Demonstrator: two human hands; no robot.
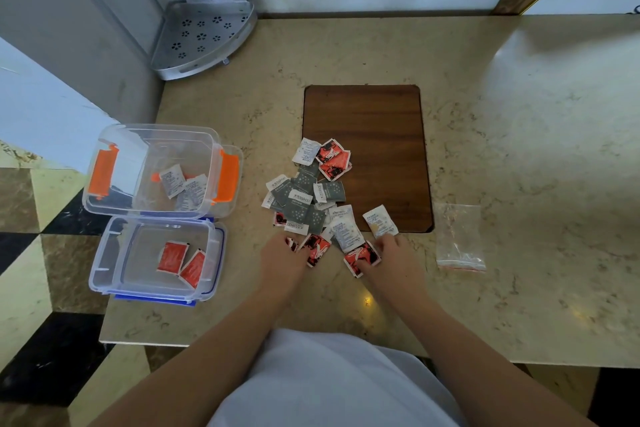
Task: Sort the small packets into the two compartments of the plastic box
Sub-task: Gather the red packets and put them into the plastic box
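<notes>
A loose pile of small packets (311, 198), white, grey and red, lies on the marble counter and over the edge of a wooden inlay. At the left, the clear box with orange clips (104, 166) holds a few white packets (183, 184). Just in front of it, the clear box with blue clips (104, 263) holds two red packets (180, 262). My left hand (282, 262) is at the pile's near edge, fingertips pinching a red packet (317, 248). My right hand (398, 255) grips another red packet (362, 258), its fingers touching a white packet (380, 222).
A small clear zip bag (459, 239) lies flat to the right of my right hand. A white perforated corner shelf (201, 38) leans in the back left corner. The counter's left edge drops to a tiled floor just beside the boxes.
</notes>
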